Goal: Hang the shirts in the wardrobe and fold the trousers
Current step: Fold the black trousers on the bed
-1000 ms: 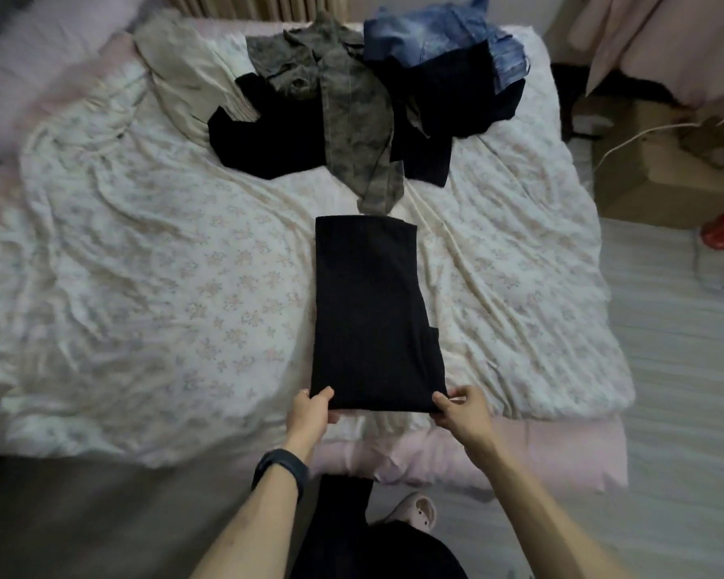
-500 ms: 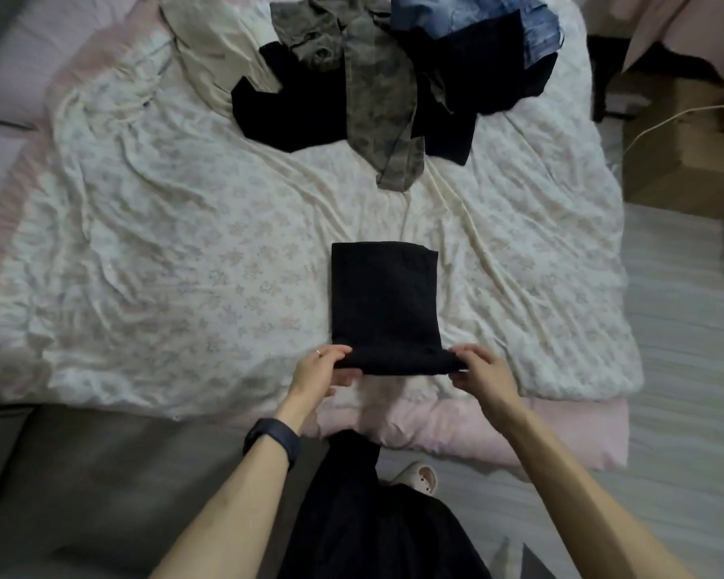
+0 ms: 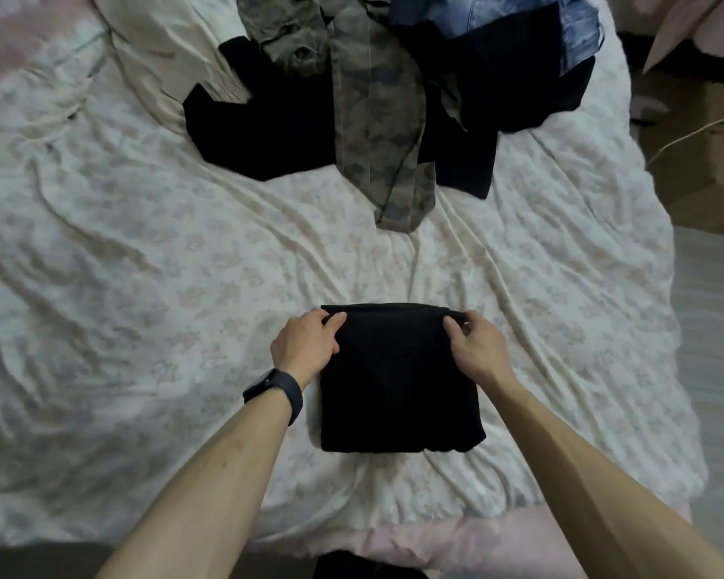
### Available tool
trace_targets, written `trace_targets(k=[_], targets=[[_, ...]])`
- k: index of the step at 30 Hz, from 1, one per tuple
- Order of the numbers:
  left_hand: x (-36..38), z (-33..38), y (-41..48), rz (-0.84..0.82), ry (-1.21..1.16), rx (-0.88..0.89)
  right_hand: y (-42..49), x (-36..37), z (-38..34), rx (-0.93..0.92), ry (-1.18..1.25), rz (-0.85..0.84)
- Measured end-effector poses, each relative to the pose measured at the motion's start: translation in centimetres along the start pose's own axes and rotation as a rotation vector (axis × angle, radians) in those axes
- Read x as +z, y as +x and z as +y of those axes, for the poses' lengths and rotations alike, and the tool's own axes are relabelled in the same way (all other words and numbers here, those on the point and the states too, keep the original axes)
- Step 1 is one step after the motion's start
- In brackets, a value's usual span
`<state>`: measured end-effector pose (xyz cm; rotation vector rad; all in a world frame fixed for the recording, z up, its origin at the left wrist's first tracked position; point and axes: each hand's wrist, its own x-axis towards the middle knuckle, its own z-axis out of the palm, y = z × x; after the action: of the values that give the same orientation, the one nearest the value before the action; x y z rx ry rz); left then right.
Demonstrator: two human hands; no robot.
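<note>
Trousers point(image 3: 398, 382), folded black, lie on the bed point(image 3: 143, 286), far corners pinched by left hand point(image 3: 306, 344) and right hand point(image 3: 475, 346), clothes pile point(image 3: 377, 98) beyond both.

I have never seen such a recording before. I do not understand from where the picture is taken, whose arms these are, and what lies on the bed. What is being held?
There is no machine here. A person wears one wide-angle camera on the head, so the view looks forward and down along their own two bare arms. The left hand, above a dark wristband, and the right hand each pinch a far corner of the black trousers. The trousers lie folded into a compact rectangle on the flowered bed sheet. At the sheet's far side lie, unsorted, a camouflage garment, black clothes and a denim piece.
</note>
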<state>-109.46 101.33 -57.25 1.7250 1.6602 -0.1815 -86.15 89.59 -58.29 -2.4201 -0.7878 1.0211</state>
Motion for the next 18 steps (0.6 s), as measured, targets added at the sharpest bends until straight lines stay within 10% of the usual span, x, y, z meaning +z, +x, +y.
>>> trace_targets(k=[10,13,18], targets=[[6.5,0.3,5.5,0.223,0.13,0.053,6.2,6.3,2.2,0.114,-0.135,0.168],[9.3,-0.2,2.4,0.438,0.209,0.4,3.6,7.6,2.5,-0.046,-0.198,0.327],[12.7,-1.2,1.5,0.195,0.416,0.596,-0.8,10.7,3.6,-0.419,-0.496,0.279]])
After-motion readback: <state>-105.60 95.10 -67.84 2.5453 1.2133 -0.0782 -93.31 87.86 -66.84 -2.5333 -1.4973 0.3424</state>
